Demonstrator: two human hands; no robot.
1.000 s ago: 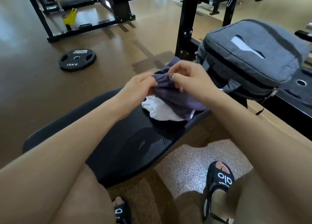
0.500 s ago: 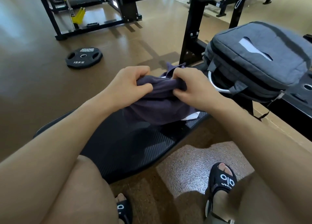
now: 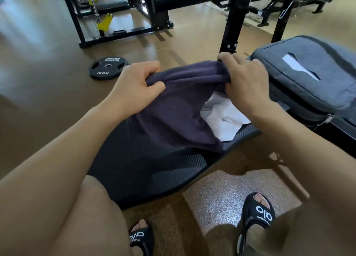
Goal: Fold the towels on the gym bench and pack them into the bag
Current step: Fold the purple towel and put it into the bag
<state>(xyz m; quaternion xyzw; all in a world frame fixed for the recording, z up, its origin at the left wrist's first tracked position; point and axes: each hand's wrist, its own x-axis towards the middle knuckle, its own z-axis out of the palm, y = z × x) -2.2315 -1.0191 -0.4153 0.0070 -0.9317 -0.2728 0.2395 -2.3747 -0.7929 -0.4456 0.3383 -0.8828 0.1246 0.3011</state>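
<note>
A towel [image 3: 177,109] hangs over the bench [image 3: 154,171], another towel [image 3: 221,119] beneath, bag [image 3: 312,82] right.

A black weight plate [image 3: 108,68] lies flat on the brown floor [image 3: 48,86] at approx. 10 o'clock; it is marked "15KG" in white. Behind it, at 11 o'clock, stands a black steel rack [image 3: 107,14] w/ yellow clips [image 3: 105,21] low on its frame and a chrome bar [image 3: 94,7] that leans in it. A thick black upright post [image 3: 232,18] rises at 1 o'clock. More black gym machines [image 3: 292,1] stand at 2 o'clock, far back. At 6 o'clock two black sandals [image 3: 259,215] w/ white print rest on the floor, the right one beside a lighter speckled patch [image 3: 217,194].
</note>
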